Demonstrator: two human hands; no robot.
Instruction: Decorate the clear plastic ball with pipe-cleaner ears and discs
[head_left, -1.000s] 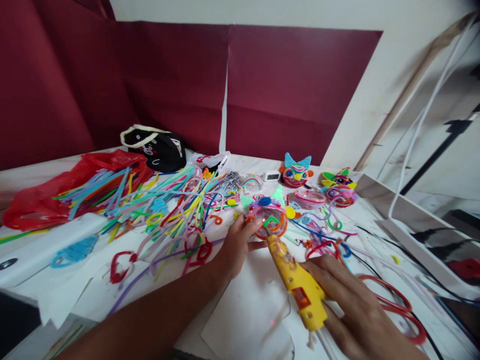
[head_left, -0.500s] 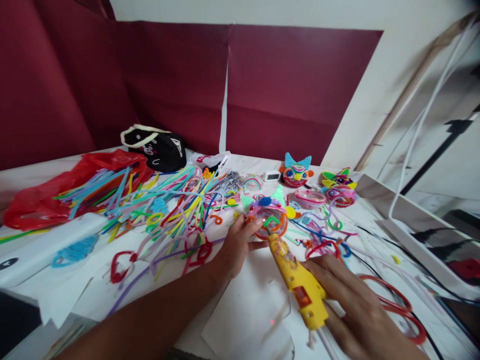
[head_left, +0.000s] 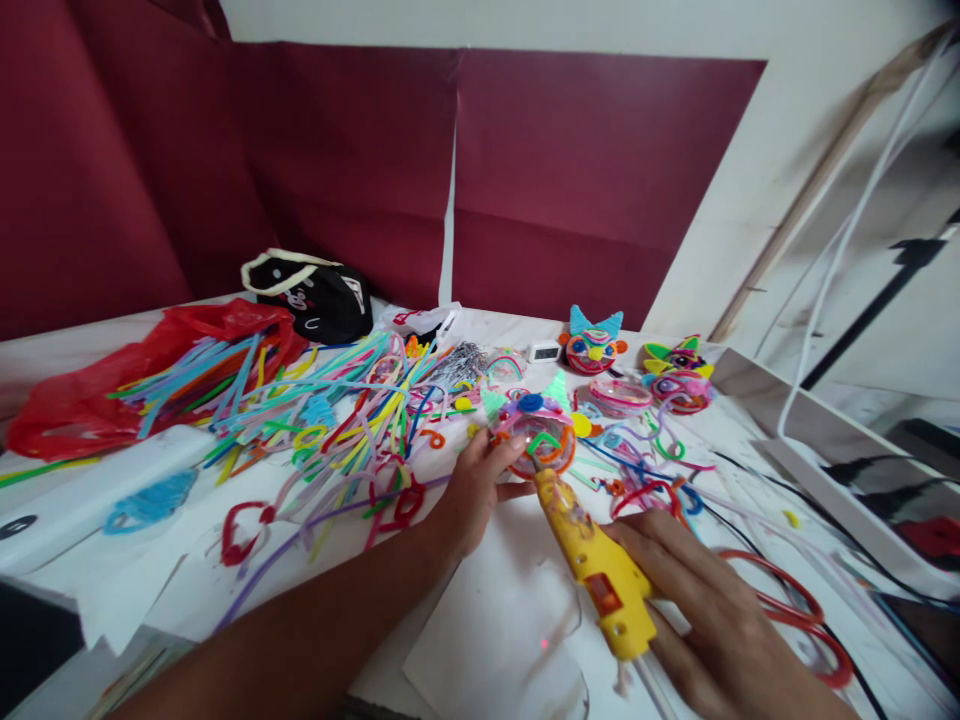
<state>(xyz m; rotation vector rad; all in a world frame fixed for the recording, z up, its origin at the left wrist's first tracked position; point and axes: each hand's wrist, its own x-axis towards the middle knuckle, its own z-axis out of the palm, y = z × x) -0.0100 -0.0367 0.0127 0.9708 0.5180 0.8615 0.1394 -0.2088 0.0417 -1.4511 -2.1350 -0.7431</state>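
Note:
In my right hand (head_left: 705, 600) is a yellow hot glue gun (head_left: 596, 565), gripped with its nozzle pointing away from me. The nozzle tip meets or nearly meets a bent green pipe-cleaner piece (head_left: 543, 441) on a round pipe-cleaner craft (head_left: 556, 462). That craft has an orange and pink rim, a blue disc on top and pale green pointed ears. Its left edge is pinched by the thumb and fingers of my left hand (head_left: 484, 475). White paper (head_left: 495, 620) lies beneath the glue gun.
Loose pipe cleaners (head_left: 337, 400) spread across the left, partly in a red plastic bag (head_left: 225, 325). Behind stand a black pouch (head_left: 322, 300), a small white digital clock (head_left: 544, 351) and a finished-looking blue-eared craft (head_left: 595, 345). Cables and a white tray edge (head_left: 847, 500) line the right.
Hardly anything differs. The glue gun's nozzle has shifted very slightly left at the green piece, while my left hand and the craft stay put.

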